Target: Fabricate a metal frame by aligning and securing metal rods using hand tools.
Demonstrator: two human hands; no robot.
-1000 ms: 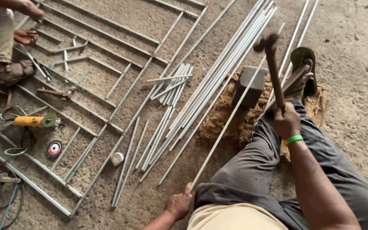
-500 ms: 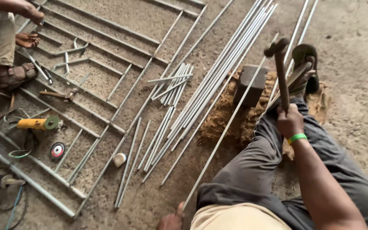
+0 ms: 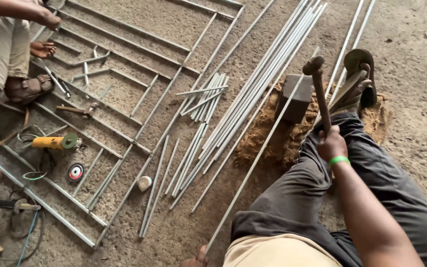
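No packages, signs or screens show. The one label is the round red-and-white one at the centre of the dark cutting disc [image 3: 76, 171], lying flat on the ground at about eight o'clock, just below the yellow angle grinder [image 3: 54, 142].

Concrete floor [image 3: 411, 29]: steel rods [image 3: 253, 94], grille frame [image 3: 124, 99], grinder [image 3: 55, 142].

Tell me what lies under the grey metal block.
The block sits on a patch of brown sandy dirt, with a long rod across it. Whatever is directly beneath is covered.
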